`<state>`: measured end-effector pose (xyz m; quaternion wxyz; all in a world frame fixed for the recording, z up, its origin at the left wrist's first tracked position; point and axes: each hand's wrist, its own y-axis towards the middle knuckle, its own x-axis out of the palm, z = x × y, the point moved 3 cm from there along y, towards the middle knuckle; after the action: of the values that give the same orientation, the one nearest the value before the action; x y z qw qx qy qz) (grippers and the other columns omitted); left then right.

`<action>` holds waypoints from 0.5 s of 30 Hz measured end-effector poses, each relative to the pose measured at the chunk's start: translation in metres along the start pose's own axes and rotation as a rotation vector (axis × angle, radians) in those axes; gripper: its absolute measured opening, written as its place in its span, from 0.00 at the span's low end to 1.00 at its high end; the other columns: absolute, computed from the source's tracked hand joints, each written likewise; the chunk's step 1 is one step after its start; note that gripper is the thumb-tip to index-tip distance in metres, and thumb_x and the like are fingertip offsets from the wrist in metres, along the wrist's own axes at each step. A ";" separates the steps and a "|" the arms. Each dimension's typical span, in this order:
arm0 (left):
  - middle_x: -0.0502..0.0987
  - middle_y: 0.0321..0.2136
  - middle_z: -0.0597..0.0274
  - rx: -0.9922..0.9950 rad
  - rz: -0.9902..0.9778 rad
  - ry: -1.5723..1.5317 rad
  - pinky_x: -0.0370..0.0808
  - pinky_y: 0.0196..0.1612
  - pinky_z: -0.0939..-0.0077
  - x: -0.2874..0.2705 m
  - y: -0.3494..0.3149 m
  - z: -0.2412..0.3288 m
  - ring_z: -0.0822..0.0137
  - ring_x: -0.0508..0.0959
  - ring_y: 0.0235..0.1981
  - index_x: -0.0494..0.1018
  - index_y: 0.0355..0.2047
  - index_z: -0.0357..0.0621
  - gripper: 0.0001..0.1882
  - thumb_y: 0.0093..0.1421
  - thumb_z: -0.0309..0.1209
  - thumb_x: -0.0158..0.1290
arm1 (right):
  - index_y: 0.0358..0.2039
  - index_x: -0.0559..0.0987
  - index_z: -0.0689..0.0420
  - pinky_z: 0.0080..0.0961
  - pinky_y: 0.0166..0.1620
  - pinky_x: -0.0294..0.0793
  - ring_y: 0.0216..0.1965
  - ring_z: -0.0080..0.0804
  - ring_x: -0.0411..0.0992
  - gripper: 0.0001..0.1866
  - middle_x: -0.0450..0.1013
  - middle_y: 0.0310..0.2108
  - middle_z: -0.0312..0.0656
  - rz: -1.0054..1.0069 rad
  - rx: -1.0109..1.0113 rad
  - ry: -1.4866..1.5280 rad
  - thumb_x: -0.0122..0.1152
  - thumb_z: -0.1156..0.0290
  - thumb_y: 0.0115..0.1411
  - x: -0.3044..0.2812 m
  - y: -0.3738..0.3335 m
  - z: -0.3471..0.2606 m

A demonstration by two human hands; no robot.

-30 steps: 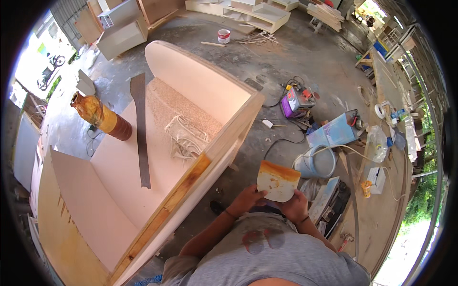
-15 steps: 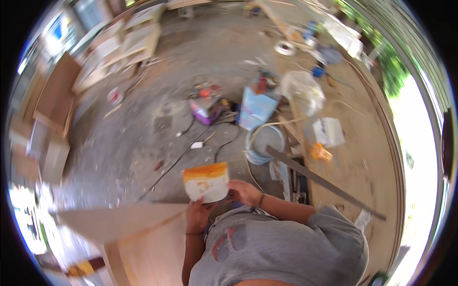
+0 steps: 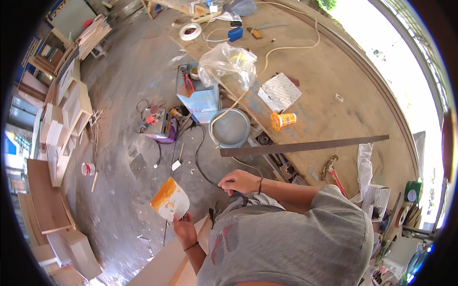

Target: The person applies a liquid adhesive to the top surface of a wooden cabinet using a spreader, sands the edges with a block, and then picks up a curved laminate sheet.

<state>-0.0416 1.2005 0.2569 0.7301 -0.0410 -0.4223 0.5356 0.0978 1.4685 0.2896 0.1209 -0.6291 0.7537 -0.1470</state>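
Observation:
My left hand (image 3: pixel 185 230) grips the lower edge of a white, round-cornered piece (image 3: pixel 173 202) with an orange-smeared band along its upper edge. The piece is tilted, away from my body, over the floor. Apart from it, my right hand (image 3: pixel 240 182) hovers in front of my waist. Its fingers are curled together, hiding whatever may be in them. Beyond that hand a long dark strip (image 3: pixel 305 146) lies across the workbench edge, one end sticking out near a blue-grey bucket (image 3: pixel 230 128).
To the right, the wooden workbench (image 3: pixel 329 114) carries an orange-and-white cup (image 3: pixel 283 120), a silvery packet (image 3: pixel 280 92), a clear plastic bag (image 3: pixel 229 64) and a red-handled hammer (image 3: pixel 335 175). Cables (image 3: pixel 199 159) trail over the floor. Wooden boxes (image 3: pixel 71 114) stand at left; a pale panel (image 3: pixel 164 261) is close below.
My right hand has come off the white piece and moved right. My left hand has carried it left and tilted it. The view has turned toward the workbench.

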 end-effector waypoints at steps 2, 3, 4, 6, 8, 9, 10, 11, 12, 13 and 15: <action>0.70 0.44 0.65 -0.001 0.029 0.009 0.68 0.46 0.71 -0.004 -0.004 0.000 0.67 0.69 0.41 0.63 0.49 0.48 0.20 0.59 0.39 0.50 | 0.40 0.76 0.61 0.22 0.35 0.72 0.27 0.26 0.75 0.13 0.76 0.30 0.39 0.126 -0.090 -0.063 0.51 0.68 0.58 -0.013 -0.006 -0.024; 0.70 0.44 0.65 0.007 0.052 0.015 0.68 0.46 0.71 -0.008 -0.007 0.000 0.67 0.69 0.41 0.63 0.49 0.48 0.20 0.59 0.39 0.50 | 0.39 0.76 0.60 0.23 0.36 0.72 0.28 0.28 0.75 0.12 0.76 0.30 0.41 0.329 -0.257 -0.196 0.52 0.70 0.56 -0.030 -0.011 -0.039; 0.70 0.44 0.65 0.021 0.078 0.014 0.68 0.46 0.71 -0.013 -0.010 -0.001 0.67 0.69 0.40 0.63 0.49 0.48 0.19 0.59 0.39 0.50 | 0.37 0.77 0.59 0.25 0.36 0.73 0.29 0.30 0.75 0.11 0.76 0.30 0.43 0.524 -0.426 -0.335 0.53 0.72 0.55 -0.050 -0.013 -0.054; 0.70 0.43 0.64 0.015 0.126 0.024 0.68 0.46 0.71 -0.026 -0.015 -0.003 0.67 0.70 0.39 0.63 0.48 0.48 0.20 0.59 0.40 0.50 | 0.30 0.76 0.56 0.32 0.36 0.71 0.33 0.47 0.73 0.07 0.75 0.32 0.47 1.049 -0.501 -0.502 0.53 0.67 0.54 -0.128 -0.027 -0.069; 0.70 0.42 0.63 0.020 0.112 0.021 0.68 0.46 0.71 -0.030 -0.019 -0.004 0.67 0.70 0.39 0.64 0.48 0.48 0.19 0.59 0.40 0.50 | 0.31 0.76 0.59 0.28 0.35 0.70 0.31 0.33 0.73 0.10 0.74 0.29 0.43 1.486 -0.553 -0.341 0.52 0.66 0.55 -0.241 -0.049 -0.059; 0.70 0.43 0.62 0.028 0.138 0.040 0.68 0.46 0.71 -0.028 -0.023 -0.004 0.66 0.70 0.39 0.62 0.49 0.47 0.19 0.60 0.40 0.48 | 0.34 0.77 0.60 0.26 0.36 0.70 0.32 0.33 0.73 0.12 0.75 0.31 0.46 1.593 -0.307 -0.119 0.51 0.67 0.55 -0.291 -0.059 -0.049; 0.70 0.44 0.62 0.019 0.172 0.088 0.68 0.46 0.71 -0.028 -0.022 -0.002 0.66 0.71 0.39 0.61 0.49 0.47 0.20 0.60 0.39 0.48 | 0.33 0.78 0.61 0.27 0.37 0.71 0.32 0.35 0.74 0.13 0.76 0.30 0.47 1.757 -0.318 -0.077 0.55 0.65 0.53 -0.337 -0.068 -0.028; 0.70 0.44 0.62 0.005 0.204 0.134 0.68 0.46 0.71 -0.030 -0.021 -0.001 0.66 0.71 0.40 0.61 0.50 0.47 0.20 0.60 0.39 0.48 | 0.33 0.78 0.61 0.30 0.38 0.71 0.33 0.38 0.74 0.17 0.76 0.31 0.49 1.760 0.019 -0.260 0.57 0.59 0.51 -0.397 -0.073 0.026; 0.69 0.44 0.61 -0.006 0.243 0.172 0.68 0.46 0.70 -0.031 -0.020 -0.001 0.66 0.71 0.40 0.60 0.50 0.47 0.20 0.60 0.39 0.47 | 0.32 0.79 0.62 0.32 0.39 0.71 0.35 0.41 0.74 0.22 0.76 0.33 0.51 1.722 0.354 -0.443 0.58 0.53 0.49 -0.447 -0.074 0.075; 0.69 0.45 0.61 0.006 0.206 0.169 0.67 0.46 0.70 -0.025 -0.027 0.002 0.65 0.71 0.40 0.59 0.51 0.48 0.20 0.60 0.38 0.47 | 0.31 0.79 0.62 0.34 0.40 0.71 0.36 0.43 0.74 0.25 0.75 0.33 0.52 1.589 0.423 -0.500 0.58 0.49 0.47 -0.468 -0.067 0.100; 0.69 0.45 0.60 0.047 0.193 0.204 0.67 0.46 0.69 -0.018 -0.039 0.006 0.65 0.71 0.40 0.59 0.50 0.48 0.20 0.60 0.38 0.47 | 0.31 0.80 0.63 0.34 0.41 0.71 0.38 0.45 0.74 0.28 0.75 0.33 0.53 1.386 0.497 -0.526 0.59 0.47 0.45 -0.463 -0.044 0.111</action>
<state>-0.0177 1.1671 0.2698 0.7151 -0.1186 -0.3274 0.6061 0.2620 1.9088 0.2021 0.4972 0.0164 0.8661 -0.0486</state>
